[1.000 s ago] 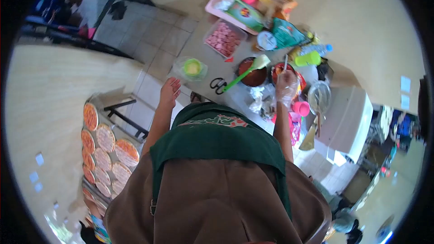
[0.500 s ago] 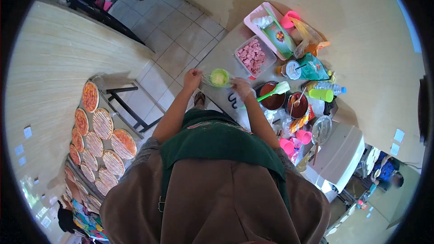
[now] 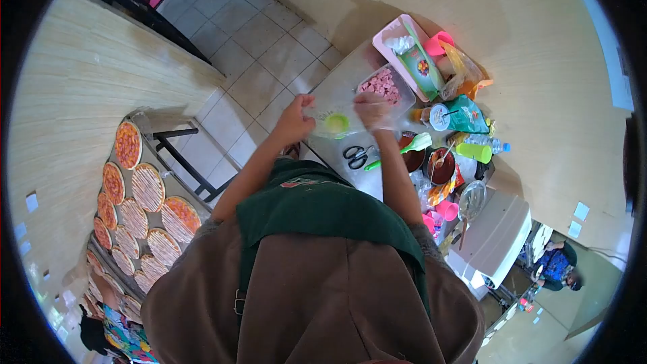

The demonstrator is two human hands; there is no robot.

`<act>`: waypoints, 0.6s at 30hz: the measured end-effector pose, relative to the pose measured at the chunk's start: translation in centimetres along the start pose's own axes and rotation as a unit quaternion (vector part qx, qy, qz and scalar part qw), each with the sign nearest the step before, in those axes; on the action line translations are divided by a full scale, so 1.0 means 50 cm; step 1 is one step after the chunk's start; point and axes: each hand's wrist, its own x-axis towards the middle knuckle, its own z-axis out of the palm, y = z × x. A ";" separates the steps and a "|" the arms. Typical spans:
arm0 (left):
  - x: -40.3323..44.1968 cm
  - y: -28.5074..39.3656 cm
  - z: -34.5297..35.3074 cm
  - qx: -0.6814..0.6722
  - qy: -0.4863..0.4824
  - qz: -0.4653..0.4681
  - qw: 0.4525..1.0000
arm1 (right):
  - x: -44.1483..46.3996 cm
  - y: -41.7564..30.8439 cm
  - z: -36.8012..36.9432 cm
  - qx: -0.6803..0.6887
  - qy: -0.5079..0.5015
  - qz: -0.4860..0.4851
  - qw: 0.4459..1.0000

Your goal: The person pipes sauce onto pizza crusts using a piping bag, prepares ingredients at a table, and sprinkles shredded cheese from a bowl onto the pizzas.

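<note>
A sheet or bag of clear plastic [image 3: 326, 106] is stretched between my two hands, over the near end of the table. My left hand [image 3: 295, 120] pinches its left side with fingers closed. My right hand [image 3: 373, 111], somewhat blurred, is closed on its right side, in front of the box of pink diced meat [image 3: 381, 85]. Clear plastic also shows around the right wrist. Between the hands, seen through the plastic, is a small green bowl [image 3: 336, 123] with something pale in it; whether it is inside or under the plastic I cannot tell. Black scissors [image 3: 356, 156] lie nearby.
A green spatula [image 3: 397, 152] rests across a pot of red sauce [image 3: 412, 159], beside a second sauce pot [image 3: 441, 165]. A pink tray [image 3: 387, 34], bottles and cups crowd the right. Several topped pizzas [image 3: 148, 187] cover a table at left. Another person [image 3: 559, 264] is far right.
Both hands have risen away from me and the plastic is spread wider. My right hand has moved over toward the meat box. The scissors show more fully; the view has shifted slightly.
</note>
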 end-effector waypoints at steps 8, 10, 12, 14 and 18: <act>0.016 -0.260 0.053 -0.176 -0.051 0.086 0.979 | -0.104 0.091 -0.026 0.009 -0.066 -0.161 0.985; 0.002 -0.204 0.115 0.160 -0.010 0.156 0.975 | -0.097 0.016 0.022 -0.030 -0.034 -0.216 0.975; 0.065 -0.300 0.227 0.211 0.059 0.137 0.966 | -0.068 -0.009 0.062 0.037 -0.068 -0.141 0.987; 0.039 -0.249 0.226 0.202 0.092 0.091 0.971 | -0.057 -0.023 0.075 0.029 -0.095 -0.099 0.990; 0.029 -0.201 0.221 0.228 0.068 0.014 0.971 | -0.069 -0.048 0.008 0.043 -0.018 -0.162 0.986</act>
